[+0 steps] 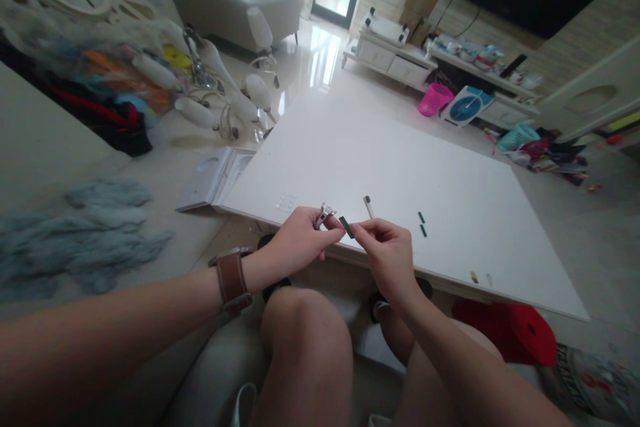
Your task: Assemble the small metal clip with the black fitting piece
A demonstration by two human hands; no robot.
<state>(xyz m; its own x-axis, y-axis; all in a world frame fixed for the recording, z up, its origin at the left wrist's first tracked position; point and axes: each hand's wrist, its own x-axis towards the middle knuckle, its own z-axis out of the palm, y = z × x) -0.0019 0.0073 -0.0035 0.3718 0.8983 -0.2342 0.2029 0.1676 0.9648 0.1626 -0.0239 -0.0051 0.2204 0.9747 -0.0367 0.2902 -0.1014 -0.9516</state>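
White table (pixel 400 153) spreading wide toward the room, dark strip (pixel 346 227) hovering by its front edge, long axis slanting far-left to near-right, right hand (pixel 393 250) pinching the near end between closed fingertips, left hand (pixel 306 233) curling around a silver tool (pixel 324 215), brush (pixel 369 206) lying just beyond.

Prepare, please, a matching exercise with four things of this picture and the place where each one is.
1. Small silver metal tool
2. Two short dark-green strips
3. Pink plastic basket
4. Brown watch band

A. On the pale glossy floor
B. Around the left wrist
C. On the white rectangular table
D. In the left hand

Pairs: 1-D, 2-C, 3-A, 4-B
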